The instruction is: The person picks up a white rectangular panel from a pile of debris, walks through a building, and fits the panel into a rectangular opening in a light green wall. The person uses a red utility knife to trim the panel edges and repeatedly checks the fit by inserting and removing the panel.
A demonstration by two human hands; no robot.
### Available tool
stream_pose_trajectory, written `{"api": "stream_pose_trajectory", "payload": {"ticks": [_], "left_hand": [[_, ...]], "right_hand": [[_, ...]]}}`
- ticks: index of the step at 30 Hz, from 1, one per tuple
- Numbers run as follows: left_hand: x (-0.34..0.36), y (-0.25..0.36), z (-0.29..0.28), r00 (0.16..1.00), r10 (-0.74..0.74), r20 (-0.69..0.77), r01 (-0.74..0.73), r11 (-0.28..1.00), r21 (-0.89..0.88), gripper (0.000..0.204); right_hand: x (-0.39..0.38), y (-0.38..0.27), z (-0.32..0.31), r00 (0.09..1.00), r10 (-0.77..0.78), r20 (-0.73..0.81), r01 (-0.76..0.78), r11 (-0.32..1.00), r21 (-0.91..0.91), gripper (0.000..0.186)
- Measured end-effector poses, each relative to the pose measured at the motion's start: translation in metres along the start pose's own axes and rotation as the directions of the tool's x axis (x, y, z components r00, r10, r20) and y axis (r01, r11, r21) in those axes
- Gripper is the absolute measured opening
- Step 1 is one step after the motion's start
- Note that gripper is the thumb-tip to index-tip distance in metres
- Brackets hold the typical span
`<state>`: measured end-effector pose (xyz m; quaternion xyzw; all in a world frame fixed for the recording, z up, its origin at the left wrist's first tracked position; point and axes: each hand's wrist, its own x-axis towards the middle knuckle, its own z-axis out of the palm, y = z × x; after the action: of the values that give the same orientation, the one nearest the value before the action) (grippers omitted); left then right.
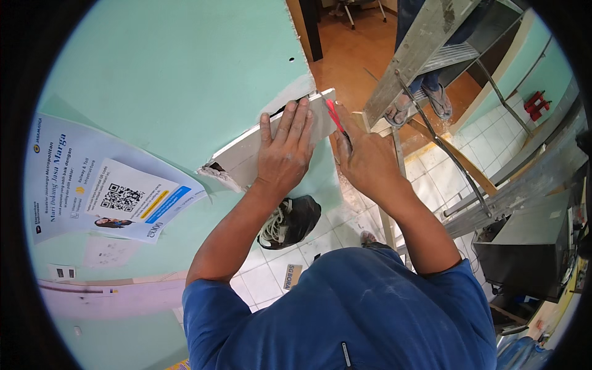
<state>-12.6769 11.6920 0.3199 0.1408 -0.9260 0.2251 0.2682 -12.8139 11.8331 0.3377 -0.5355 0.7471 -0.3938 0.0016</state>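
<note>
A strip of grey-white plasterboard (242, 150) lies against the green wall (179, 68), with a broken, ragged corner at its lower left. My left hand (285, 151) rests flat on the strip, fingers stretched out and pressing it. In my right hand (368, 157) is a red utility knife (335, 115), held at the strip's right end beside the wall's edge. My right index finger reaches along the knife. Its blade is too small to make out. A dark gap shows between the strip's upper edge and the wall.
A metal stepladder (425, 46) stands at the upper right, with another person's sandalled feet (439, 102) by it. A poster (74, 166) hangs on the wall at left. Below my hands, a black bag (296, 222) with whitish cord sits near the tiled floor (256, 280).
</note>
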Motion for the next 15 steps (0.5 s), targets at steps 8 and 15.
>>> {"api": "stream_pose_trajectory", "payload": {"ticks": [8,15], "left_hand": [[0.000,0.002,0.003,1.000,0.002,-0.030,-0.001,1.000,0.020,0.068],[-0.001,0.004,0.001,1.000,-0.024,-0.005,0.024,1.000,-0.002,0.069]], "right_hand": [[-0.018,0.012,0.034,0.990,0.005,-0.142,0.011,0.994,0.111,0.059],[-0.031,-0.001,0.002,0.992,0.119,0.034,-0.121,0.991,0.054,0.061]]}}
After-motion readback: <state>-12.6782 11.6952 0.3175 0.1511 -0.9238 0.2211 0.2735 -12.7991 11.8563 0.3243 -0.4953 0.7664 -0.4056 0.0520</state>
